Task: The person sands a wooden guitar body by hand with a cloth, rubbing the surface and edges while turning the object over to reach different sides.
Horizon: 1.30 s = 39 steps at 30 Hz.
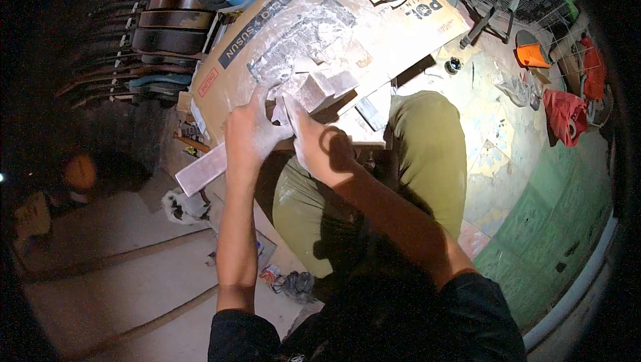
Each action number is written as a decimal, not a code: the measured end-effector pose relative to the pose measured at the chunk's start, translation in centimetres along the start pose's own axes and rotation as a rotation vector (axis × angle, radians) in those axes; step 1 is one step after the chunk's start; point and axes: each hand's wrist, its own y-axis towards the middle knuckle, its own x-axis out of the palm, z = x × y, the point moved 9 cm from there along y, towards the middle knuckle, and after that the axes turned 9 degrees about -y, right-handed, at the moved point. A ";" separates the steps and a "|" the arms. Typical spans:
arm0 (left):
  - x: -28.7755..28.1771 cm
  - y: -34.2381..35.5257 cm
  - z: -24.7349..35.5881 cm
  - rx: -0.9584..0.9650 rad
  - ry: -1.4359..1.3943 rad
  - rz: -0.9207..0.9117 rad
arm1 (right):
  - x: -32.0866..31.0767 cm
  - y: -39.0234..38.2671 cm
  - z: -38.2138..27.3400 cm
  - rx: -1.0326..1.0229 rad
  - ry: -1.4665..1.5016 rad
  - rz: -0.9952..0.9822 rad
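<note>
I saw both dust-whitened bare hands working close together, just toward 10 o'clock from the middle of my view. The left hand (250, 131) made a half-open curve, thumb and forefinger moderately spread; its remaining fingers were hidden, so I could not tell what they gripped. The right hand (324, 147) was narrower, its fingers drawn together beside a small, creased, whitish thin piece (280, 113) that sat between the two hands; whether they pinched it I could not tell. Under the left wrist lay a long, flat, pale pinkish-grey rectangular bar (201, 169), its visible squared end pointing to 8 o'clock and its long axis running from 8 toward 2. The hands hid its other end. Just past the fingers, at 1 to 2 o'clock from them, stood pale, squared, dusty blocks (312, 92) over a brown printed cardboard sheet (367, 35). Olive-green trousers (431, 145) showed at 3 o'clock.
</note>
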 end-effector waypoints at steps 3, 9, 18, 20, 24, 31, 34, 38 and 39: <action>-1.0 -0.8 -1.7 0.002 -0.012 0.021 | -4.2 -1.9 -3.4 0.137 -0.211 -0.405; -0.2 -0.4 0.0 0.289 0.014 -0.032 | -9.2 -4.9 -1.7 0.047 -0.387 -0.345; -0.7 -1.5 1.3 0.379 -0.006 0.047 | -10.4 -5.4 0.2 0.108 -0.240 -0.397; -0.7 -1.6 1.6 0.384 0.009 0.056 | -10.0 -5.9 1.0 0.077 -0.202 -0.398; -0.1 -1.7 1.3 0.440 0.120 0.025 | -9.6 -6.1 0.5 0.046 -0.234 -0.395; -0.5 -1.3 0.7 0.364 0.042 0.036 | -9.1 -6.0 0.2 0.125 -0.274 -0.505; -0.6 -1.2 0.0 0.283 -0.056 0.070 | -9.1 -6.1 -0.3 0.173 -0.241 -0.565; -0.2 -1.6 0.8 0.417 0.071 0.049 | -8.8 -6.2 0.2 0.115 -0.176 -0.410; -0.1 -1.8 1.1 0.444 0.110 0.047 | -8.7 -6.2 0.0 0.113 -0.182 -0.411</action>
